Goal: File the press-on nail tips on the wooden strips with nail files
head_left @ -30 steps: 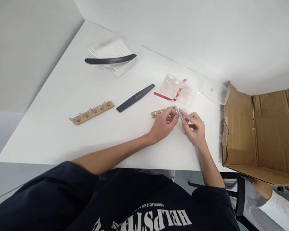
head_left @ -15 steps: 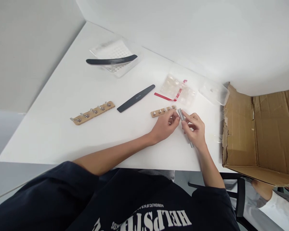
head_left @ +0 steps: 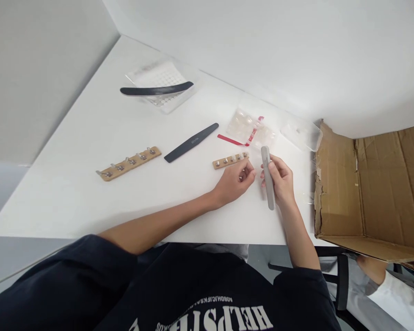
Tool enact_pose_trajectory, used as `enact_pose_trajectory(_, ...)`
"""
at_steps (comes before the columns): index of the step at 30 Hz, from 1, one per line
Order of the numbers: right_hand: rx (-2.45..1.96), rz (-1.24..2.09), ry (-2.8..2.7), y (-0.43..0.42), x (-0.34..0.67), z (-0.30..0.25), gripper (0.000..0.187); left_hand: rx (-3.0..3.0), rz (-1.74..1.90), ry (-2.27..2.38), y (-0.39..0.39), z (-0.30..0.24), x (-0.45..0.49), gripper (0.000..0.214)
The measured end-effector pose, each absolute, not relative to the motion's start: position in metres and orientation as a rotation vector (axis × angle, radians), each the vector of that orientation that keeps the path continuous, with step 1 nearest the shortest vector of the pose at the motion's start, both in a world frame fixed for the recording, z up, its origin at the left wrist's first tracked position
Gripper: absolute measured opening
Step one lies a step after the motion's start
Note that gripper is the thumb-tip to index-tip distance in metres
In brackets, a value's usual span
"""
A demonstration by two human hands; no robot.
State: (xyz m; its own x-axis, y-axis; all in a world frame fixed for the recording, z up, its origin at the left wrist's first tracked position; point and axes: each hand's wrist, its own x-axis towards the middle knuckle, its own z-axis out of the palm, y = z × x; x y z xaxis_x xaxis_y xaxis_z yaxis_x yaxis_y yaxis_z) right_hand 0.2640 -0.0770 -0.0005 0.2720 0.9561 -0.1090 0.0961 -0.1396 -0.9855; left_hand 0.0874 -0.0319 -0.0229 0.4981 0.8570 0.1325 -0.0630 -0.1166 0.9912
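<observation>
View: head cam, looking down at the white worktop [head_left: 89, 184].
R hand [head_left: 282, 180]: fingers closed round a grey nail file [head_left: 268, 177], gripped approx mid-length.
Grey nail file: held just above the worktop edge, long axis running away from the person, far tip up near the strip's R end, near end sticking out below the hand.
L hand [head_left: 233, 182]: resting on the worktop, fingers curled in, thumb + forefinger tips together. Can't tell if anything is pinched, too small.
Gap betw. hands: small, not touching.
Wooden strip w/ metal studs [head_left: 230, 160]: flat on the worktop, just beyond the L hand's fingertips.
2nd studded strip [head_left: 129, 163]: well to the left, lying alone.
Black nail file [head_left: 192, 142]: flat, betw. the two strips, slightly farther back.
Curved black file [head_left: 157, 89]: lying across a clear tray [head_left: 165, 73] at the far left.
Bag of nail tips [head_left: 250, 128]: behind the near strip, red strip at its edge.
Clear lidded tub [head_left: 301, 133]: right of the bag.
Cardboard box [head_left: 365, 184]: open, at the R edge of the worktop.
Other person: white sleeve [head_left: 396, 294] low right, under the box.
</observation>
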Motion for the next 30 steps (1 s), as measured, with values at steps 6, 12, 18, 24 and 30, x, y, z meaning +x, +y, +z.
enact_pose_trajectory(6, -1.468, 1.151, -0.892, -0.067, 0.274, -0.008, 0.044, 1.451, 0.923, 0.747, -0.030, -0.021, 0.089, 0.024)
enact_pose_trajectory(12, -1.424, 1.207, -0.995, -0.074, 0.262, -0.007, 0.051, 1.417, 0.875, 0.713, -0.027, -0.023, 0.091, 0.024)
enact_pose_trajectory(18, -1.457, 1.088, -1.212, -0.077, 0.255, -0.005, 0.053, 1.319, 0.914, 0.745, -0.027, -0.022, 0.090, 0.025)
enact_pose_trajectory(24, -1.412, 1.185, -1.204, -0.075, 0.259, -0.010, 0.049, 1.286, 0.935, 0.774, -0.025, -0.023, 0.090, 0.027)
enact_pose_trajectory(30, -1.465, 1.121, -1.092, -0.075, 0.264, -0.009, 0.046, 1.548, 0.792, 0.671, -0.026, -0.025, 0.089, 0.021)
